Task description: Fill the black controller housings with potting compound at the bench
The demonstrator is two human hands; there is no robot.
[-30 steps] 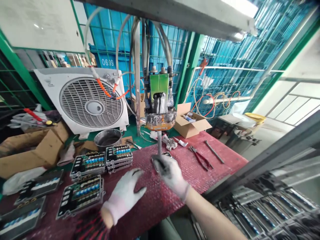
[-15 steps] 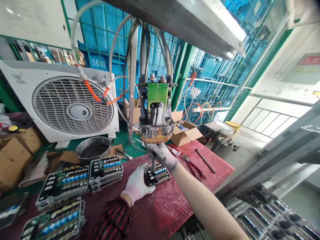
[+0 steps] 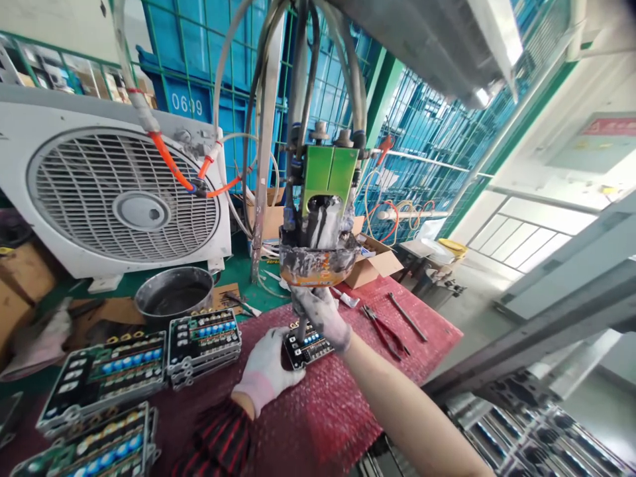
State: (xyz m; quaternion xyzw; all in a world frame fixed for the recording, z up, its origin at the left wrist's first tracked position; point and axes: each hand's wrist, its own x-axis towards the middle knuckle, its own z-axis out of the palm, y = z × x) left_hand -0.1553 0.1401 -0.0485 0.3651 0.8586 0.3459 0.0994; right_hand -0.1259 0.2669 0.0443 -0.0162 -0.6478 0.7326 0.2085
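Gloved, my left hand (image 3: 268,364) is curled around the left end of a small circuit board module (image 3: 312,352) lying on the red mat. My right hand (image 3: 322,317), in a smudged glove, is closed around the grey nozzle (image 3: 301,326) below a dispensing head (image 3: 330,173). That head has a green block and a dirty, resin-smeared collar. The nozzle's lower end is over the module's left part, where dark material lies around white square parts. Blue round components line the board's middle. My right hand hides the module's upper right corner.
Stacked modules (image 3: 205,341) and larger ones (image 3: 106,377) stand at left. Behind them are a black pan (image 3: 173,291) and a white fan (image 3: 124,199). Red-handled pliers (image 3: 385,334) and a metal rod (image 3: 407,317) lie at right, near an open carton (image 3: 375,262). Hoses hang above.
The view has shifted, and the dispensing head looks larger and leans more. Both hands keep their grips, with the nozzle still over the module's left part.
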